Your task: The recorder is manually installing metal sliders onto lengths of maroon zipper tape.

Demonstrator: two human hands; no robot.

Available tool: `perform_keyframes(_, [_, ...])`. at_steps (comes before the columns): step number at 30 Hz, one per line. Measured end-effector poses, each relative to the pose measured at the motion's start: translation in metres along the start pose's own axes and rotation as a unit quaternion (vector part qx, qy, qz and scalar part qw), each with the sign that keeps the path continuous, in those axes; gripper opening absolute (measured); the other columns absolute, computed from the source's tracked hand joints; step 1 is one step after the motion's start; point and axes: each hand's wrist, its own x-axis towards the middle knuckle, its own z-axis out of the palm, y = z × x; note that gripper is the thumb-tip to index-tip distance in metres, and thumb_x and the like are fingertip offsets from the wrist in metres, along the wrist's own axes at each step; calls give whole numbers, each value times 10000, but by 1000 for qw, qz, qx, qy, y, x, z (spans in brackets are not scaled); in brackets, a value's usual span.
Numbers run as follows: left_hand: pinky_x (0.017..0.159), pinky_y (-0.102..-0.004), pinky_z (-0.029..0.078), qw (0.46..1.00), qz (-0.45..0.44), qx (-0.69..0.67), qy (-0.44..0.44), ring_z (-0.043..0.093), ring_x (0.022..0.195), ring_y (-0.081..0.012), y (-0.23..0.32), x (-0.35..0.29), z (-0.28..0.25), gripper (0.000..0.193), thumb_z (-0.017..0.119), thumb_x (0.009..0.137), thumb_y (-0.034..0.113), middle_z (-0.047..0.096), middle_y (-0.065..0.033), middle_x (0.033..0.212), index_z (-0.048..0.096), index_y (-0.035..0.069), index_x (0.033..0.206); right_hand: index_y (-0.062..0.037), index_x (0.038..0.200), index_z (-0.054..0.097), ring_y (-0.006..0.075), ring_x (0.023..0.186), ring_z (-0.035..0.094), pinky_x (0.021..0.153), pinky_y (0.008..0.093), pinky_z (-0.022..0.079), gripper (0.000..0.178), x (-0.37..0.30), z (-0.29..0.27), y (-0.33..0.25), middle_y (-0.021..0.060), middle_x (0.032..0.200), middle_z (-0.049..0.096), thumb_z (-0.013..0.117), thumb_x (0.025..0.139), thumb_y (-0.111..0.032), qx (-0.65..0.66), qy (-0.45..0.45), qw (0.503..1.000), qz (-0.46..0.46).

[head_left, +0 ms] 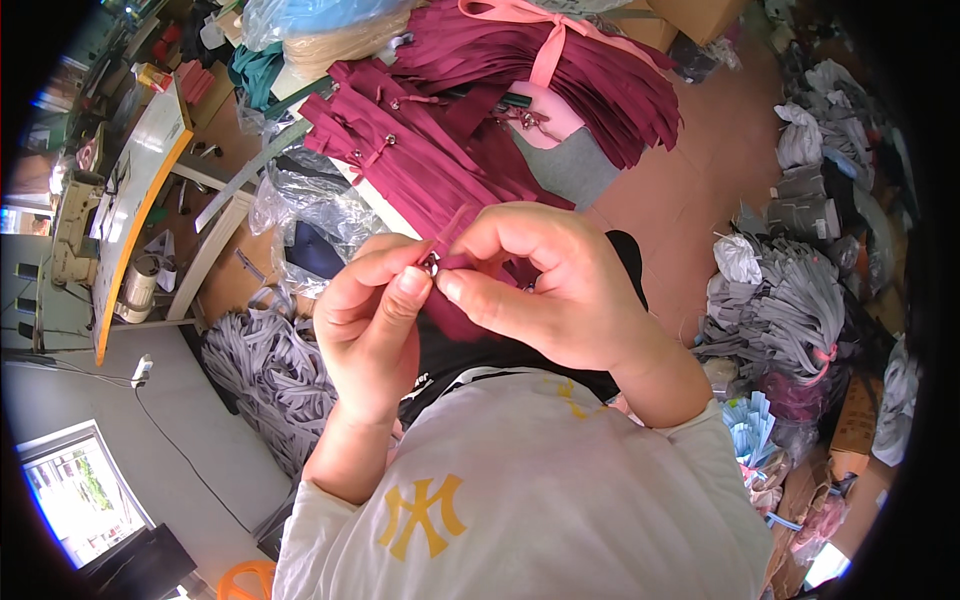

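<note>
In front of my chest, my left hand (368,325) pinches a small metal zipper slider (431,264) between thumb and index finger. The thumb and fingers of my right hand (565,290) are closed on the end of a maroon zipper tape (455,229), right beside the slider. My fingertips nearly meet and partly hide how tape and slider sit together. Just beyond my hands lies a flat stack of maroon zippers (410,160), with several metal sliders showing on it.
A maroon bundle (610,90) tied with a pink ribbon (550,50) lies at the far side. Grey strips (265,385) are heaped at the left, and more grey bundles (785,310) at the right. Clear plastic bags (325,205) sit beside the stack. An orange-edged table (140,200) stands left.
</note>
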Motion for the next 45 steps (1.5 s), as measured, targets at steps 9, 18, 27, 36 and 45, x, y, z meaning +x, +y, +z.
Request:
perform_keyframes(9, [816, -257, 443, 990, 76, 119, 24, 570, 884, -150, 0, 3, 4, 166, 639, 930, -20, 632, -98, 987, 665, -44, 1092, 28, 912, 659, 107, 652, 590, 570, 263, 465, 174, -8, 12, 5, 75, 768, 654, 709, 914, -139, 141, 42, 987, 67])
perform_keyframes(18, [767, -256, 466, 972, 139, 187, -14, 578, 856, -159, 7, 5, 4, 168, 645, 913, -52, 625, -112, 975, 651, -51, 1081, 15, 925, 673, 133, 678, 631, 594, 252, 490, 133, -4, 16, 17, 85, 816, 681, 740, 885, -94, 85, 94, 989, -76])
perform_keyframes(27, [719, -286, 488, 947, 198, 251, -41, 610, 820, -201, 11, 7, 5, 139, 686, 882, -36, 646, -138, 938, 639, -34, 1013, 13, 962, 661, 133, 708, 631, 602, 252, 489, 139, -9, 13, 14, 78, 850, 673, 737, 880, -68, 68, 63, 993, -79])
perform_keyframes(36, [735, -275, 478, 972, 124, 198, -40, 609, 828, -188, 15, 2, 4, 135, 673, 894, -41, 651, -136, 955, 639, -43, 1024, 37, 974, 668, 107, 820, 654, 715, 243, 533, 117, -13, 13, 8, 70, 890, 684, 719, 899, -37, 245, 34, 968, 34])
perform_keyframes(45, [812, -238, 432, 999, -31, -12, 13, 570, 915, -126, 26, 2, 11, 170, 604, 953, -15, 641, -107, 1027, 648, -59, 1111, 39, 1083, 632, 78, 843, 621, 730, 232, 520, 183, -8, 7, 8, 59, 964, 666, 689, 913, 4, 220, 16, 975, -22])
